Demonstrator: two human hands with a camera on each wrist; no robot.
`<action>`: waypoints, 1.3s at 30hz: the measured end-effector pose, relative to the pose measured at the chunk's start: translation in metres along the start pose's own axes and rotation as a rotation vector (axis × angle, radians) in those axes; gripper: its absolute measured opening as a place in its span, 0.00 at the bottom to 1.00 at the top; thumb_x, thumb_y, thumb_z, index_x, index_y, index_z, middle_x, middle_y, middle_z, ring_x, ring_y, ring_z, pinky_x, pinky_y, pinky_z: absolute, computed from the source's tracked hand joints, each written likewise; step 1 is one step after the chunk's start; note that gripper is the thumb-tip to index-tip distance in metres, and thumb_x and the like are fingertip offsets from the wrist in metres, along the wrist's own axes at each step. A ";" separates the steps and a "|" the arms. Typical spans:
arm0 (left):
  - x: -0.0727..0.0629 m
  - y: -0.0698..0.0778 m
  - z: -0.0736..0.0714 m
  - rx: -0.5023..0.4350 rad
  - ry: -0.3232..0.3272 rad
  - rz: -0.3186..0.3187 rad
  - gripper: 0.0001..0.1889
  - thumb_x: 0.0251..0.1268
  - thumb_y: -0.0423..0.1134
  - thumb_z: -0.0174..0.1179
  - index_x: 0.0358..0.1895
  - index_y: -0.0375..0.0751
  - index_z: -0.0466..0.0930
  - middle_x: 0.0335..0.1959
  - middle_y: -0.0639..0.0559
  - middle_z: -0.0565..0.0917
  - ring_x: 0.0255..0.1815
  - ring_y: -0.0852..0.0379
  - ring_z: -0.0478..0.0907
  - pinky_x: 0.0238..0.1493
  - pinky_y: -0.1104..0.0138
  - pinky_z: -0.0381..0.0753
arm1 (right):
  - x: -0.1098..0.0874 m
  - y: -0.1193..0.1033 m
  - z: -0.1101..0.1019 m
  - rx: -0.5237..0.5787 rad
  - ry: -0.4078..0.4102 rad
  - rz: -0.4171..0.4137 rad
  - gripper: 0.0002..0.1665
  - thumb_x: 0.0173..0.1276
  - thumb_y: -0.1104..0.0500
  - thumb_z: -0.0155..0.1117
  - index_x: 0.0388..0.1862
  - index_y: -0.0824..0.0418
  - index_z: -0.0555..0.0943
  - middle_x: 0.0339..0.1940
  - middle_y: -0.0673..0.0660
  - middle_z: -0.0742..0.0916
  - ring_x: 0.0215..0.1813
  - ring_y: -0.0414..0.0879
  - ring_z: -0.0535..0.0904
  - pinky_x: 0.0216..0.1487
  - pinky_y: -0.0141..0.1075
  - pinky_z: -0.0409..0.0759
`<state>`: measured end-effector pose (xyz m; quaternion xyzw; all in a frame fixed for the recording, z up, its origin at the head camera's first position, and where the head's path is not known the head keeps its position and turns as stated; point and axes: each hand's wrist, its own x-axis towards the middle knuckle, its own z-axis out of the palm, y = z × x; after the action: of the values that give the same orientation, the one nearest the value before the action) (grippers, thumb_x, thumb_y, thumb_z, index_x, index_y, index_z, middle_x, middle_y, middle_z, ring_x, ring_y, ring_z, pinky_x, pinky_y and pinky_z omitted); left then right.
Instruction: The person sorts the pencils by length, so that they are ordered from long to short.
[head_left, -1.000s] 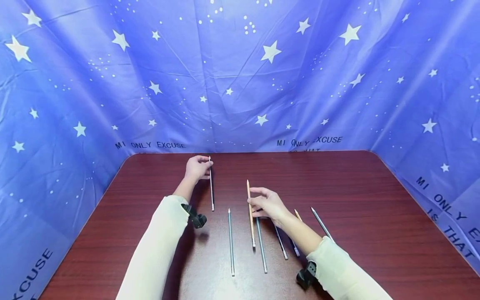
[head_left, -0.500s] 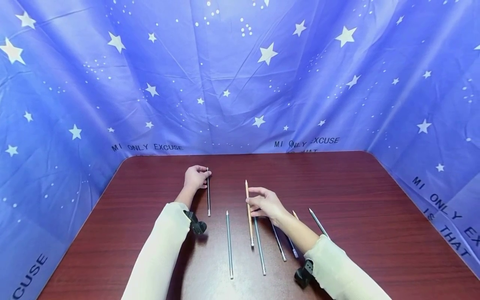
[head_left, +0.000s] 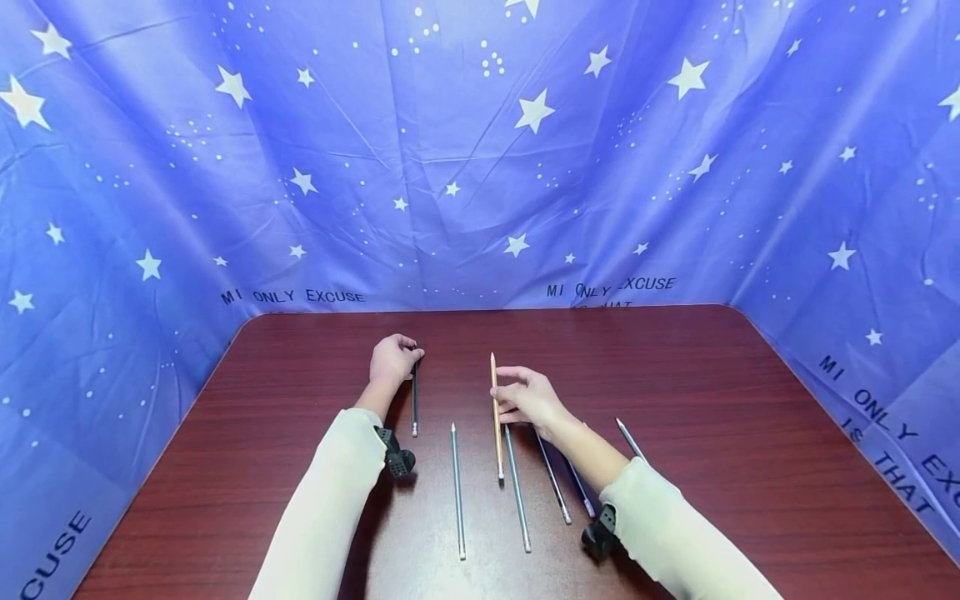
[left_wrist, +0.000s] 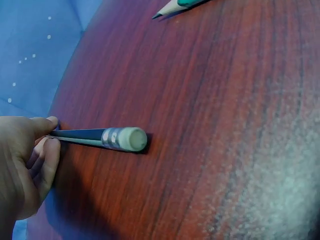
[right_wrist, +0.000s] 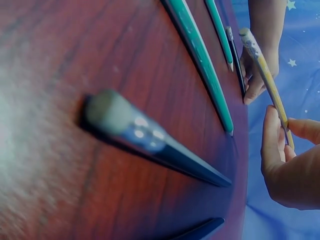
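Wood-grain table (head_left: 262, 467): I logged a left green pencil (head_left: 457, 492) and a right green pencil (head_left: 517, 496) lying on it, near the raised yellow pencil (head_left: 497, 433).
Right forearm (head_left: 596, 458): stood in the way, partly covering a dark pencil (head_left: 580, 490) and the far-right pencil (head_left: 628, 437) in my head view.
Left hand (head_left: 392, 361): pinched the black pencil (head_left: 415, 404) near its tip; the eraser (left_wrist: 134, 139) faced my left-wrist camera.
Right hand (head_left: 531, 400): pinched the yellow pencil between thumb and fingers, above the table, tip pointing away.

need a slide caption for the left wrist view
Fingers of the left hand pinching a dark pencil, pale eraser foremost
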<state>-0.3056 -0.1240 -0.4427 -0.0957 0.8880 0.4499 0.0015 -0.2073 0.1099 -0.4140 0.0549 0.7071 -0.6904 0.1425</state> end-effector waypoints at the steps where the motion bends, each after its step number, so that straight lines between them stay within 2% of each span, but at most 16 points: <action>1: 0.000 0.000 0.000 0.005 0.002 0.000 0.13 0.59 0.40 0.62 0.45 0.38 0.79 0.40 0.43 0.84 0.27 0.57 0.81 0.21 0.71 0.84 | 0.001 -0.001 0.000 -0.001 0.003 0.001 0.28 0.60 0.67 0.61 0.61 0.63 0.71 0.34 0.60 0.84 0.22 0.39 0.78 0.26 0.31 0.86; 10: 0.000 -0.003 -0.003 0.004 0.003 0.007 0.14 0.60 0.42 0.61 0.46 0.39 0.78 0.42 0.43 0.84 0.30 0.56 0.81 0.22 0.71 0.84 | 0.013 -0.011 0.000 -0.030 0.012 -0.015 0.27 0.61 0.67 0.60 0.61 0.65 0.70 0.35 0.61 0.84 0.22 0.39 0.77 0.28 0.32 0.87; 17: -0.002 -0.003 -0.005 -0.003 0.007 -0.002 0.14 0.60 0.42 0.61 0.46 0.39 0.78 0.42 0.43 0.84 0.29 0.56 0.82 0.22 0.71 0.84 | 0.025 -0.017 0.005 -0.047 0.032 -0.029 0.26 0.62 0.68 0.60 0.60 0.66 0.70 0.31 0.60 0.84 0.21 0.40 0.77 0.26 0.32 0.86; 21: -0.003 -0.003 -0.005 -0.008 0.008 -0.014 0.14 0.60 0.42 0.61 0.47 0.39 0.78 0.42 0.43 0.84 0.29 0.56 0.81 0.22 0.71 0.84 | 0.031 -0.020 0.010 -0.056 0.029 -0.029 0.26 0.62 0.68 0.60 0.60 0.66 0.70 0.35 0.64 0.85 0.21 0.40 0.77 0.25 0.31 0.86; 26: -0.001 -0.004 -0.004 0.016 0.013 -0.017 0.14 0.61 0.42 0.61 0.46 0.40 0.78 0.40 0.44 0.85 0.20 0.60 0.79 0.21 0.71 0.83 | 0.036 -0.025 0.019 -0.071 0.023 -0.027 0.26 0.62 0.68 0.60 0.60 0.65 0.71 0.37 0.65 0.85 0.21 0.40 0.77 0.25 0.31 0.86; 30: -0.001 -0.005 -0.002 0.029 0.020 -0.012 0.14 0.60 0.43 0.62 0.46 0.41 0.79 0.38 0.44 0.85 0.16 0.63 0.77 0.21 0.71 0.82 | 0.041 -0.027 0.028 -0.058 0.014 -0.031 0.26 0.62 0.69 0.60 0.60 0.66 0.71 0.31 0.61 0.85 0.20 0.40 0.77 0.25 0.32 0.86; 39: -0.002 -0.001 -0.001 0.007 0.011 -0.036 0.13 0.60 0.43 0.62 0.46 0.42 0.79 0.38 0.46 0.85 0.24 0.57 0.82 0.25 0.69 0.85 | 0.054 -0.029 0.043 -0.067 0.040 -0.004 0.25 0.60 0.70 0.61 0.58 0.64 0.73 0.37 0.67 0.85 0.19 0.40 0.76 0.24 0.33 0.86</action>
<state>-0.3035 -0.1251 -0.4431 -0.1142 0.8876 0.4461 0.0049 -0.2618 0.0596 -0.4011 0.0625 0.7328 -0.6653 0.1286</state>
